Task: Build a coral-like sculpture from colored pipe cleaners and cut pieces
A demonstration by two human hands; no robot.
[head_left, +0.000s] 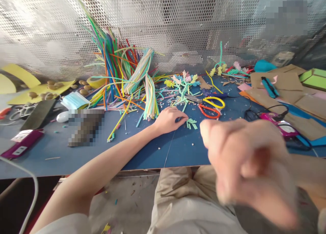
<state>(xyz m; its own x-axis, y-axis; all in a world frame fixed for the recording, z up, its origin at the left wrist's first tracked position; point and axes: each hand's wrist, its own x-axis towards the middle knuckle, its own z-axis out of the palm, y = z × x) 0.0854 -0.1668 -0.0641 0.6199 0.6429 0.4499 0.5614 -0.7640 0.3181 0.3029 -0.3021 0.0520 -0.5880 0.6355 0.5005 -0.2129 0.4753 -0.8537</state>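
Observation:
My left hand point(169, 121) rests on the blue table, thumb and forefinger brought together in a pinch; whatever lies between the tips is too small to make out. Just right of those fingertips lie several short cut pale-green pipe-cleaner pieces point(192, 123). Behind them is a branching pipe-cleaner flower spray point(183, 86), its green stem reaching down toward my left fingers. A thin wire or thread point(169, 149) runs from under that hand to the table edge. Raised close to the camera, my right hand point(244, 159) is blurred, its fingers curled; their contents are hidden.
Scissors point(210, 106) with yellow and red handles lie behind the cut pieces. Colourful pipe-cleaner bundles point(114, 67) lean against the perforated metal panel point(178, 23). Brown cardboard point(277, 83) and a pink device point(278, 125) with black cable lie right; a face mask point(75, 101) lies left.

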